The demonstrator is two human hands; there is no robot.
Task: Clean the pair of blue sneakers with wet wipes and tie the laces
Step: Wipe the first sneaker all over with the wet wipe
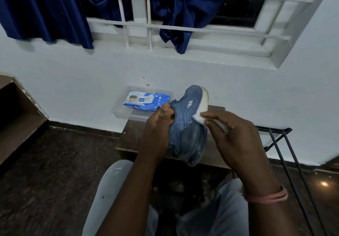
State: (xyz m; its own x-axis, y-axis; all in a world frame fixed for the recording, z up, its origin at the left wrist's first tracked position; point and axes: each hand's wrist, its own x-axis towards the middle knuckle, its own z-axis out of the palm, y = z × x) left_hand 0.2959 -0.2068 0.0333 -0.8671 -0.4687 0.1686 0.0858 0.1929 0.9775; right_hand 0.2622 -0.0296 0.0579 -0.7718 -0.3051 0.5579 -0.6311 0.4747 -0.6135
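One sneaker (189, 122) held up over the table (128, 140), a wipe (199, 119) at its sole.
Left hand (157, 125) grips the shoe's collar, thumb inside the opening; right hand (233, 134) pinches the white wipe against the pale sole edge. Behind, the wipes pack (146, 100) lies in a clear tray (119, 111) by the wall.

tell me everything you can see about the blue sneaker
The blue sneaker has a fabric-like upper marked with pale smudges, a white logo on its side and a white sole. It is held up above the dark wooden table, toe pointing away towards the wall, sole facing right. The left hand grips it at the collar, near the blue laces. The right hand holds a white wet wipe against the sole edge. Only this one sneaker shows.
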